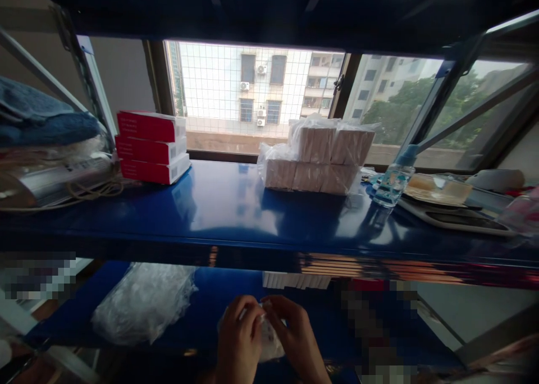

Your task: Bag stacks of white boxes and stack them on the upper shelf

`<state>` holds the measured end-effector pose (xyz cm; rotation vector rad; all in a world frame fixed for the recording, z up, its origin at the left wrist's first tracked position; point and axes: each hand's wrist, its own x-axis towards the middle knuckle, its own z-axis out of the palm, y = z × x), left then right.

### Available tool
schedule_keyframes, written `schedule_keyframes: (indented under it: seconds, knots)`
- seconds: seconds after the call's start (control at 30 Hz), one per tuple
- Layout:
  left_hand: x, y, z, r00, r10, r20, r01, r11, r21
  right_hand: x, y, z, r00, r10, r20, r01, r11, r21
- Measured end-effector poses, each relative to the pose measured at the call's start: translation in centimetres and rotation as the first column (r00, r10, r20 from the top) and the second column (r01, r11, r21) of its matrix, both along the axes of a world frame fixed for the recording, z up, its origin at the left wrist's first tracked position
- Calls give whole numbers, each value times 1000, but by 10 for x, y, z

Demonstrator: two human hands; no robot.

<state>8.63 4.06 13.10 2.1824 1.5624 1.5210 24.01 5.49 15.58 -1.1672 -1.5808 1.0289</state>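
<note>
Both my hands are close together in front of the lower shelf, at the bottom middle of the head view. Between them is a small clear plastic bag (272,342) with something pale inside that I cannot make out. My left hand (241,333) has its fingers curled and pinched on the bag's top. Thumb and fingers of my right hand (295,328) pinch the same top edge from the other side. The bag hangs below the fingertips, partly hidden by the hands.
On the blue upper shelf (227,204) stand red-and-white boxes (147,148), plastic-wrapped paper packs (311,159) and a pump bottle (393,182). A large bundle of clear plastic (145,302) lies on the lower shelf, left of my hands. The upper shelf's front edge runs just beyond my hands.
</note>
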Motion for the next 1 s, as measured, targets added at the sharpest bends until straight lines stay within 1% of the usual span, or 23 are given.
schedule_keyframes:
  seconds: [0.07,0.13,0.23,0.3,0.37,0.43,0.47,0.53,0.67,0.73,0.77,0.83,0.9,0.93,1.0]
  knots:
    - [2,2,-1,999,-13,49,14,1000,-19,-3,3,-5,997,-61,-39,61,998,-9]
    - [2,5,3,992,-58,114,64,996,-56,-3,8,-8,989,-127,-77,127,992,-14]
    - [-4,11,12,973,-114,201,139,984,-116,-3,17,-9,983,-143,-118,137,989,-56]
    - [-10,15,18,965,-103,242,141,979,-146,-2,25,-9,984,-147,-102,139,987,-80]
    - [-16,16,19,961,-63,270,111,980,-165,1,31,-11,977,-208,-39,205,977,-63]
    - [-23,14,13,956,4,294,53,981,-186,7,38,-15,951,-305,51,306,952,-13]
    - [-26,13,8,950,47,309,17,980,-201,11,41,-18,932,-348,101,348,937,15]
    - [-30,9,-6,925,127,357,-42,971,-237,18,46,-24,895,-396,203,392,918,64]
    - [-35,6,-35,829,210,519,-35,945,-326,19,49,-35,817,-457,350,429,889,159]
    - [-36,8,-42,777,243,580,-34,937,-347,14,47,-39,774,-505,382,452,863,225]
    - [-37,9,-44,760,249,600,-30,936,-350,11,46,-42,765,-519,380,455,854,251]
    - [-40,12,-44,744,222,630,16,937,-349,5,43,-46,790,-506,347,440,861,254]
    - [-46,13,-43,744,179,644,81,932,-352,2,38,-50,832,-446,329,404,895,189]
    - [-49,13,-42,750,156,642,108,930,-352,2,36,-50,844,-414,341,386,910,151]
    - [-56,13,-41,766,117,632,152,923,-354,3,31,-50,835,-379,399,368,924,107]
